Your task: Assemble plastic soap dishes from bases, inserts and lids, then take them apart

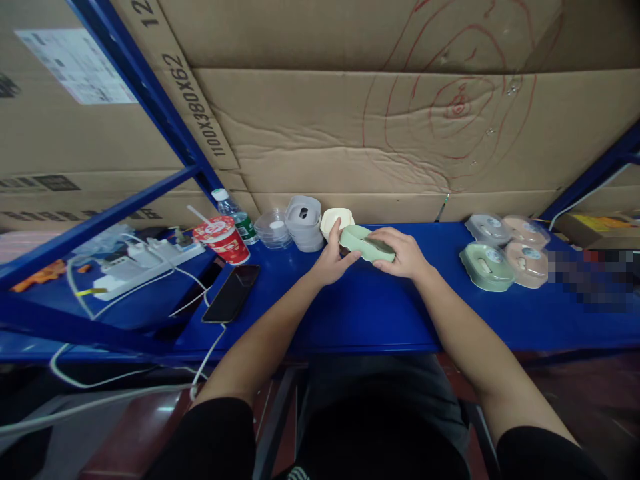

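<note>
Between my two hands, above the blue table [370, 313], is a pale green plastic container [365, 241], held tilted. My left hand [336, 259] grips its left end, and its raised fingers overlap a cream container [336, 216] just behind; whether they touch it I cannot tell. Closed on the right end of the green container is my right hand [399, 252], fingers over the top and thumb along the near side. Left of the cream one stand stacked grey containers [304, 227], beside clear plastic lids [273, 230].
At the right sit several lidded containers, among them a green one [486, 267]. To the left are a red paper cup [227, 241] with a straw, a water bottle [243, 220], a phone [231, 293] and a power strip [150, 263] with cables. Cardboard [310, 127] walls the back.
</note>
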Demonstrator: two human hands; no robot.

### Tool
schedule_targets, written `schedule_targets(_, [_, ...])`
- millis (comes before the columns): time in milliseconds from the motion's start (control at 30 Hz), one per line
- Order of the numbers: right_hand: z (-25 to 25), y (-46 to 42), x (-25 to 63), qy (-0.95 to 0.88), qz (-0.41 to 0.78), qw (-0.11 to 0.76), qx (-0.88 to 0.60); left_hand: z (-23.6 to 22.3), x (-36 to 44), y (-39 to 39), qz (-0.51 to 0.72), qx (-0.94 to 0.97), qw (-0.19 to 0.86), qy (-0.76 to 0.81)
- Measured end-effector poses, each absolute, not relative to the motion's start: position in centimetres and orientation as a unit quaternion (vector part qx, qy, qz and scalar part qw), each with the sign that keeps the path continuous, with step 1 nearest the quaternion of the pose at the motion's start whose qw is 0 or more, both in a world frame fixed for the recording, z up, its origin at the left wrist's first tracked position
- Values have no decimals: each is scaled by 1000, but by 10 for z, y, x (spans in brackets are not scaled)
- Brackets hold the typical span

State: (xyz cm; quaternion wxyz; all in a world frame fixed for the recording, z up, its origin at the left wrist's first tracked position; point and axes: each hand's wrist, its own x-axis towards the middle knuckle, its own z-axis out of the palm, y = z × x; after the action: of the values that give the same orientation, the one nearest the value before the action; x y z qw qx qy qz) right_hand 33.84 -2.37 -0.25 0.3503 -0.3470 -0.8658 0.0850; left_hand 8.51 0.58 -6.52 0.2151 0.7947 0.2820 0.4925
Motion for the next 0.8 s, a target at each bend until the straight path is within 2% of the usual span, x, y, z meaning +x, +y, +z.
schedule_targets(167, [-7,-26,333,-862,81,358,-350,-69,89,5,486,758,340,271])
schedule_targets(367, [-13,-26,333,-850,53,387,-352,-70,83,10,477,773,321,268])
schedule_targets(800, [-15,-24,324,-763,62,534,-358,-74,85,17,519,730,340,288])
